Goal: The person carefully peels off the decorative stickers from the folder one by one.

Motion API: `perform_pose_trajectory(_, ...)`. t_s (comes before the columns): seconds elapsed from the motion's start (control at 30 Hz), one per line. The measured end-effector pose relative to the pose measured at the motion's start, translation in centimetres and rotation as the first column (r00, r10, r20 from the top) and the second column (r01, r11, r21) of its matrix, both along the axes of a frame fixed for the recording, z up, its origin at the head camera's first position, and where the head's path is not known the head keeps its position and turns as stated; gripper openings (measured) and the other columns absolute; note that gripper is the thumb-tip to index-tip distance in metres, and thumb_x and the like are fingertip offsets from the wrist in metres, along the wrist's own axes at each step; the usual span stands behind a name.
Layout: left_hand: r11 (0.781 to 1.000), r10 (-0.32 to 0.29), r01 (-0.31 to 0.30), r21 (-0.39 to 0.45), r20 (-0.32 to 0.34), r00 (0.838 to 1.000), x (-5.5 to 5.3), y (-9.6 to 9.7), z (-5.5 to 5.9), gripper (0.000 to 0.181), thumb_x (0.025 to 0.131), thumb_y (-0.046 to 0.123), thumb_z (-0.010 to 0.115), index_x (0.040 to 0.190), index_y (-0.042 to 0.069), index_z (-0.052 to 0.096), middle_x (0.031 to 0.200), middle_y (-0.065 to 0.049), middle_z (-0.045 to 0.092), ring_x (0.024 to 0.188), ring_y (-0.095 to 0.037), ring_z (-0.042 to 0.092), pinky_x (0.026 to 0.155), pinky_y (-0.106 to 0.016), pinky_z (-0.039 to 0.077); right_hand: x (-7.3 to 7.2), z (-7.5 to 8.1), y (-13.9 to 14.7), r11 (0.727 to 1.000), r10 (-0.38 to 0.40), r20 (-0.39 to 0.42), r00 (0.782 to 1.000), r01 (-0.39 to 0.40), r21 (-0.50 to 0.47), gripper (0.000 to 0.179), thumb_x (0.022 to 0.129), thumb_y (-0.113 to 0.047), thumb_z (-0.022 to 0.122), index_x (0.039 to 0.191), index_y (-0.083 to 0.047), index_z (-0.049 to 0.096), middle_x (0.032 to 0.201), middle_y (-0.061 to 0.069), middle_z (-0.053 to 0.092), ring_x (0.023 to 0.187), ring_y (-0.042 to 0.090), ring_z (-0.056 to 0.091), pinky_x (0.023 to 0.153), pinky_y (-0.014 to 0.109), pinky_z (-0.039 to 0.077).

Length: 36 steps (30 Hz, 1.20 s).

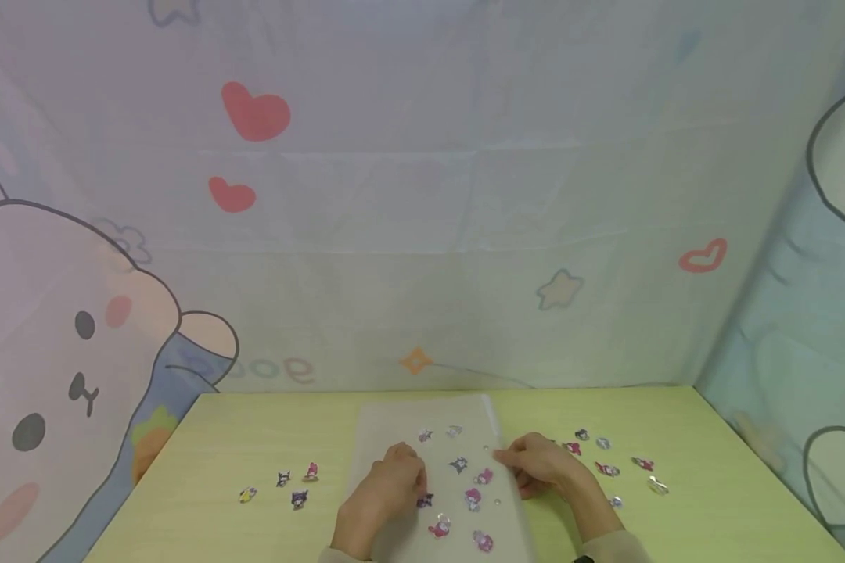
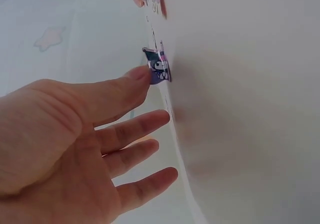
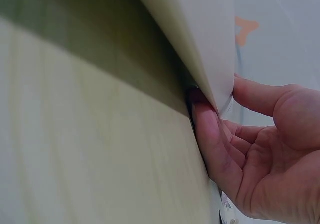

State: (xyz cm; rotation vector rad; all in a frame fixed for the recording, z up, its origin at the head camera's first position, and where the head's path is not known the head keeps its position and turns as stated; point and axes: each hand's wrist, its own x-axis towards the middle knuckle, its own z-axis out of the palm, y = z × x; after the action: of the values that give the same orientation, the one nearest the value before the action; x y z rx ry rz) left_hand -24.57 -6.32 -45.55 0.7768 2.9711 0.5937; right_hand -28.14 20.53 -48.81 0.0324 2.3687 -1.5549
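A white sheet (image 1: 408, 414) lies on the table with several cartoon character stickers on it, among them a pink one (image 1: 472, 500). My left hand (image 1: 392, 483) is over the sheet's left part. Its thumb tip meets a dark purple character sticker (image 2: 159, 68), apparently pinching it; the index fingertip is hidden behind the thumb. The other fingers are loosely spread. My right hand (image 3: 275, 149) grips the sheet's right edge, thumb on the upper face and index finger underneath. That edge stands a little off the table.
Several loose stickers lie on the yellow table (image 1: 183, 446) left of the sheet, including a purple one (image 1: 299, 499). More lie to the right, such as a red one (image 1: 608, 469) and a silvery one (image 1: 657, 485). A printed cloth (image 1: 394, 234) hangs behind.
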Motion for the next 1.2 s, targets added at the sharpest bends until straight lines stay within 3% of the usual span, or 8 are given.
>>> perform_pose_trajectory(0.2, 1.000, -0.005, 0.004, 0.030, 0.007, 1.000, -0.1, -0.4, 0.0, 0.018, 0.083, 0.001, 0.065, 0.072, 0.013, 0.058, 0.103, -0.003, 0.054, 0.115, -0.029, 0.048, 0.096, -0.060, 0.041, 0.0, 0.0, 0.0, 1.000, -0.010, 0.001, 1.000, 0.010, 0.004, 0.030, 0.095, -0.030, 0.066, 0.094, 0.001, 0.065, 0.076, 0.011, 0.062, 0.056, 0.015, 0.056, 0.054, 0.030, 0.054)
perform_pose_trajectory(0.43, 0.997, -0.025, 0.025, 0.075, -0.007, 1.000, -0.2, -1.0, 0.4, 0.016, 0.087, 0.003, 0.066, 0.075, 0.011, 0.059, 0.102, -0.003, 0.053, 0.105, -0.027, 0.050, 0.088, -0.052, 0.046, -0.1, 0.2, -0.2, 1.000, -0.010, 0.001, 1.000, 0.010, 0.004, 0.030, 0.095, -0.029, 0.065, 0.094, 0.001, 0.065, 0.076, 0.011, 0.062, 0.057, 0.016, 0.057, 0.055, 0.031, 0.055)
perform_pose_trajectory(0.7, 0.988, -0.004, 0.007, 0.157, -0.015, 1.000, -0.2, -2.1, 1.3, 0.014, 0.091, 0.005, 0.064, 0.079, 0.010, 0.059, 0.107, -0.007, 0.055, 0.110, -0.033, 0.050, 0.091, -0.058, 0.044, 0.1, 0.1, -0.1, 1.000, -0.026, 0.009, 1.000, 0.026, 0.005, 0.029, 0.094, -0.029, 0.066, 0.094, 0.001, 0.064, 0.076, 0.010, 0.061, 0.058, 0.016, 0.056, 0.056, 0.031, 0.055)
perform_pose_trajectory(0.87, 0.989, 0.006, -0.004, 0.150, -0.011, 1.000, -0.2, -3.2, 0.9, 0.015, 0.091, 0.005, 0.064, 0.079, 0.011, 0.058, 0.104, -0.004, 0.055, 0.104, -0.028, 0.051, 0.083, -0.049, 0.046, 0.2, 0.3, -0.2, 1.000, -0.022, 0.003, 1.000, 0.022, 0.008, 0.030, 0.095, -0.029, 0.065, 0.094, 0.001, 0.065, 0.076, 0.011, 0.062, 0.058, 0.016, 0.056, 0.056, 0.031, 0.055)
perform_pose_trajectory(1.2, 0.989, 0.056, -0.057, 0.134, 0.008, 0.998, -0.1, -6.9, -0.1, 0.018, 0.089, 0.006, 0.068, 0.077, 0.013, 0.056, 0.102, -0.004, 0.056, 0.110, -0.036, 0.052, 0.086, -0.056, 0.045, 0.1, 0.0, 0.0, 1.000, -0.013, -0.001, 1.000, 0.013, 0.001, 0.030, 0.094, -0.029, 0.065, 0.095, 0.002, 0.064, 0.078, 0.012, 0.062, 0.059, 0.017, 0.057, 0.056, 0.031, 0.055)
